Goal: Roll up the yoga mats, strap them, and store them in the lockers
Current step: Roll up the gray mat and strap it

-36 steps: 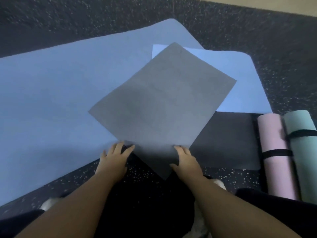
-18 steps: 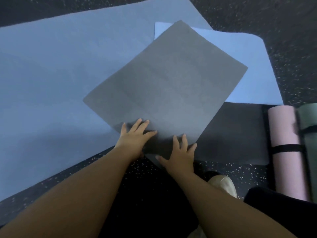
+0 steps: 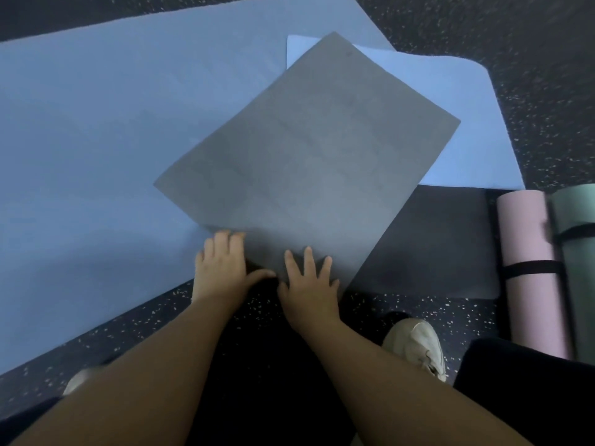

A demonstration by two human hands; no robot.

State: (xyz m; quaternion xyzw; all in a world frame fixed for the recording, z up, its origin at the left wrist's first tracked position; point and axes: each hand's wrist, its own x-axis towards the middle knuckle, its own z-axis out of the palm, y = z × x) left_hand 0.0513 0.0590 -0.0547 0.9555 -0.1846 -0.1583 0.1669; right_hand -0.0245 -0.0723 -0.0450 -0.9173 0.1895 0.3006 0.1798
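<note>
The grey mat (image 3: pixel 306 162) lies flat on the floor (image 3: pixel 547 75), turned diagonally: its long axis runs from the near corner by the person up and to the right, and its far corner points away. It lies over a large blue mat (image 3: pixel 96 140), a lighter blue mat (image 3: pixel 450 123) and a dark mat (image 3: pixel 434 246).

Both hands are at its near corner. The left hand (image 3: pixel 222 265) rests at the left edge, fingers close together and bent at the tips, thumb stretched to the right; whether it grips the edge I cannot tell. The right hand (image 3: pixel 309 281) presses flat on the mat with fingers spread.

At the right lie a rolled pink mat (image 3: pixel 528 268) and a rolled green mat (image 3: pixel 579 268), touching, each with a black strap (image 3: pixel 528 268). Their long axes point away from the person.
</note>
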